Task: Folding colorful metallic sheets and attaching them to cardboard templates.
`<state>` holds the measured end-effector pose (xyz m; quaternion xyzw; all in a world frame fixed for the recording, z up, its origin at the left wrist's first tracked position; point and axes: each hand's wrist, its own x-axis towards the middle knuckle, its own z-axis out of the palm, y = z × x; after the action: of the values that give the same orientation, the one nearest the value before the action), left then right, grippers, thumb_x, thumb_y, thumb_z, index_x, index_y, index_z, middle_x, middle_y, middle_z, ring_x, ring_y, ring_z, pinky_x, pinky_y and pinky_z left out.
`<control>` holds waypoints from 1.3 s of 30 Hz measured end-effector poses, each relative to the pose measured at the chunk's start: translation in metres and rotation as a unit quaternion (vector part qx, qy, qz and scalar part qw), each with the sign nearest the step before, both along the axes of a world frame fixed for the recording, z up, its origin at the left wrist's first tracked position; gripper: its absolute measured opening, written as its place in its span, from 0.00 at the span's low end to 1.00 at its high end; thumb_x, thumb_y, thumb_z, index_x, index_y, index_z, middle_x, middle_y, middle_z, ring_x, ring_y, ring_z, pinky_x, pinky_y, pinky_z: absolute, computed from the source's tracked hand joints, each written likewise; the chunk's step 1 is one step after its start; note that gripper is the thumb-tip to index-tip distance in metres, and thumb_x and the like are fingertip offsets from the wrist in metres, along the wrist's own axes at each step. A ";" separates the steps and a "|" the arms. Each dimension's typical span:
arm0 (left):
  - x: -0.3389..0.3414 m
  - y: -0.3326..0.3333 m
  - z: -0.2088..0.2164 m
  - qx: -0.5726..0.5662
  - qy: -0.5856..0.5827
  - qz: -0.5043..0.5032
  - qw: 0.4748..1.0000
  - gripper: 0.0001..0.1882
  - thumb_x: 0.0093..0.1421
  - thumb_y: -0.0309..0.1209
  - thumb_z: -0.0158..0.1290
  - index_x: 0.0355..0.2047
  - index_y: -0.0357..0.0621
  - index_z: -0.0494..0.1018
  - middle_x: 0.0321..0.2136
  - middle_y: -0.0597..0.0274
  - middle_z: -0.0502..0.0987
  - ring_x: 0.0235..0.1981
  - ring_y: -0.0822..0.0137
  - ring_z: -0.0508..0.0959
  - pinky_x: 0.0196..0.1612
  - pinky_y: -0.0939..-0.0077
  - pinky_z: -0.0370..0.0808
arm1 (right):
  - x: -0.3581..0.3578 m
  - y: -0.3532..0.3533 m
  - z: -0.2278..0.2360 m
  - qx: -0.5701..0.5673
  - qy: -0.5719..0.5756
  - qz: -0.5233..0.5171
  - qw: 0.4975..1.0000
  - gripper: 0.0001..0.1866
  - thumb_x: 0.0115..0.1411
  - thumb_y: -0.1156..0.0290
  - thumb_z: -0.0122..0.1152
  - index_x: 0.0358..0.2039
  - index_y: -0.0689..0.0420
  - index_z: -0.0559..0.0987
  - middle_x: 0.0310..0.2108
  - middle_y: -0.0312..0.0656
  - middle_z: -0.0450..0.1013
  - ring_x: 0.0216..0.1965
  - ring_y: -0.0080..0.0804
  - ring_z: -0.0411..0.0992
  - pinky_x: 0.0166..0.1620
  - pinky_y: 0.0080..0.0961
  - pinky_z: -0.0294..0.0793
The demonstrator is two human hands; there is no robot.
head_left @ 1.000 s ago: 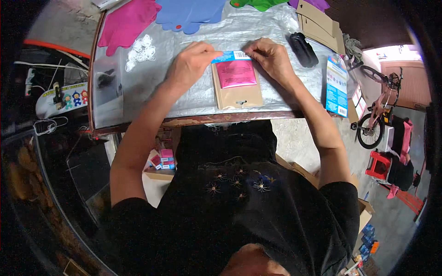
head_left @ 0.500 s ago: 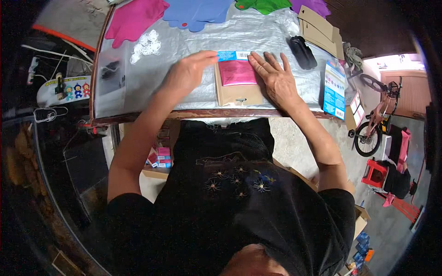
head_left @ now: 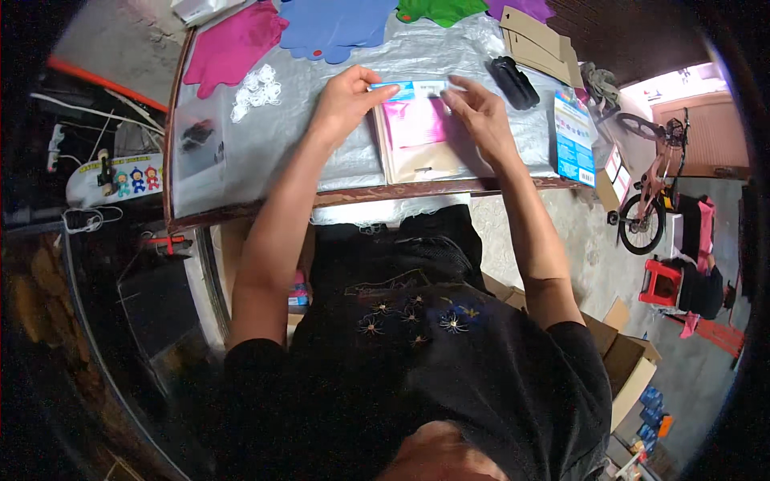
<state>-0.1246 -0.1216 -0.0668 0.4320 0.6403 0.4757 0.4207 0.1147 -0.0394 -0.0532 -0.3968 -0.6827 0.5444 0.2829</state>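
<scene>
Head view: one pink packet [head_left: 414, 124] with one blue header [head_left: 407, 91] lies over brown cardboard [head_left: 417, 162]. The left hand [head_left: 343, 103] pinches the header; the blurred right hand's [head_left: 483, 116] grip cannot be told. Four flat coloured pieces [head_left: 333, 28] are cut off above.

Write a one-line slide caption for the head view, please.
Left hand touching the blue header of a pink packet, right hand nearby, brown card beneath.

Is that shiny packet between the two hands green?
No, the shiny packet between the left hand and the right hand is pink.
</scene>
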 end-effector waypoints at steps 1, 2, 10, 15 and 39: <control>0.002 -0.001 0.001 0.033 -0.054 -0.010 0.998 0.15 0.59 0.33 0.66 0.41 0.38 0.76 0.36 0.59 0.82 0.37 0.72 0.79 0.41 0.79 0.74 | -0.006 -0.002 0.002 -0.071 0.035 -0.026 0.997 0.18 0.67 0.70 0.62 0.53 0.68 0.77 0.45 0.46 0.80 0.45 0.25 0.77 0.49 0.21 0.75; 0.004 -0.003 0.001 0.066 -0.109 -0.020 0.992 0.17 0.59 0.33 0.67 0.43 0.37 0.76 0.35 0.61 0.82 0.37 0.74 0.79 0.41 0.80 0.73 | -0.011 -0.004 0.004 -0.071 0.037 -0.031 0.996 0.18 0.67 0.70 0.62 0.53 0.68 0.77 0.45 0.46 0.80 0.45 0.25 0.77 0.49 0.21 0.75; -0.014 -0.012 0.028 0.075 -0.305 -0.014 0.949 0.16 0.61 0.32 0.65 0.45 0.37 0.78 0.38 0.64 0.82 0.38 0.75 0.79 0.44 0.82 0.73 | -0.026 -0.018 0.029 -0.226 0.266 -0.014 0.937 0.09 0.66 0.69 0.63 0.37 0.63 0.81 0.34 0.35 0.78 0.33 0.17 0.73 0.40 0.15 0.73; -0.020 -0.015 0.036 0.121 -0.356 -0.010 0.926 0.16 0.62 0.34 0.64 0.45 0.37 0.79 0.38 0.64 0.82 0.39 0.76 0.79 0.45 0.80 0.74 | -0.041 -0.033 0.051 -0.160 0.276 -0.034 0.947 0.10 0.67 0.68 0.61 0.37 0.62 0.81 0.30 0.31 0.77 0.28 0.15 0.70 0.35 0.15 0.71; 0.075 -0.055 0.060 0.125 -0.283 0.085 0.947 0.15 0.67 0.35 0.57 0.46 0.32 0.77 0.38 0.59 0.82 0.38 0.74 0.81 0.42 0.78 0.77 | 0.039 0.011 0.044 -0.078 0.104 0.089 0.988 0.08 0.61 0.69 0.67 0.33 0.61 0.83 0.28 0.36 0.79 0.26 0.18 0.75 0.32 0.18 0.76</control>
<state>-0.0496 -0.1768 -0.0066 0.2728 0.4648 0.6889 0.4848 0.1533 -0.0283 -0.0094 -0.2965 -0.6379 0.6572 0.2707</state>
